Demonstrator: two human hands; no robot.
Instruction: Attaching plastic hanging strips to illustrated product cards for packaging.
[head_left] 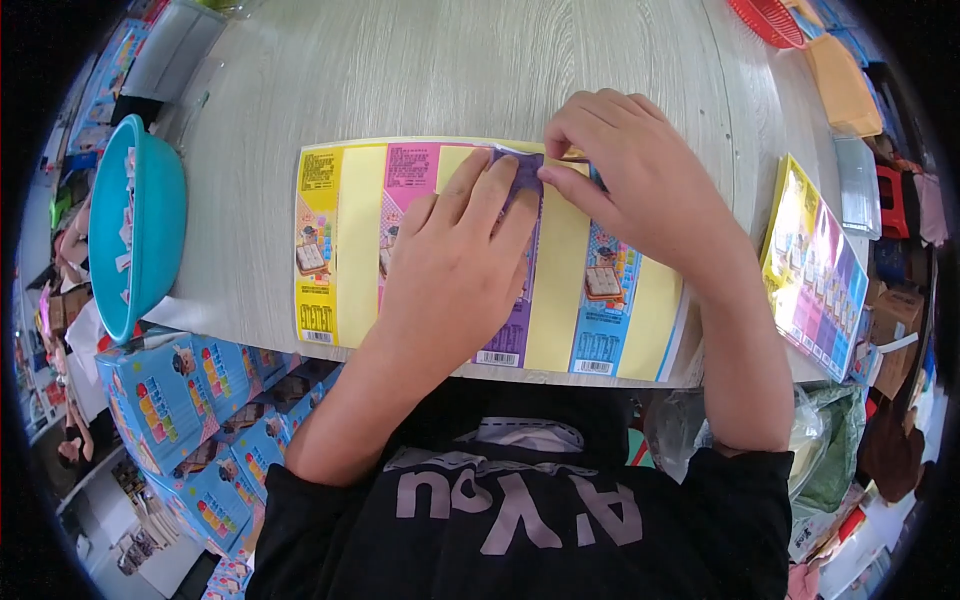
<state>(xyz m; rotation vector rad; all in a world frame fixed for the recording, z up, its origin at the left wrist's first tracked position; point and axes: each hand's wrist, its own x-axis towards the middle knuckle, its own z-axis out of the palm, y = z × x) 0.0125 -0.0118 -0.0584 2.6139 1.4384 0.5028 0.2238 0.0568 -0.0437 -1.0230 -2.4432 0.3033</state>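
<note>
A wide sheet of stickers [360, 240] lies flat on the table, with printed strips apart on pale yellow backing. From left to right they are a yellow strip [318, 240], a pink strip [412, 165], a purple sticker [508, 335] and a blue strip [605, 250]. My left hand [460, 250] rests over the pink and purple strips, fingers stretched toward the far edge. At the purple sticker's far right corner, the thumb and forefinger of my right hand [620, 170] close in a pinch. The far end of that sticker looks creased; my fingers partly hide it.
A turquoise basin [165, 225] with small pale pieces stands at the left. Blue printed boxes [165, 400] are stacked below the table's left edge. More sticker sheets [815, 265] lie at the right edge. A red basket [768, 22] sits at the far right.
</note>
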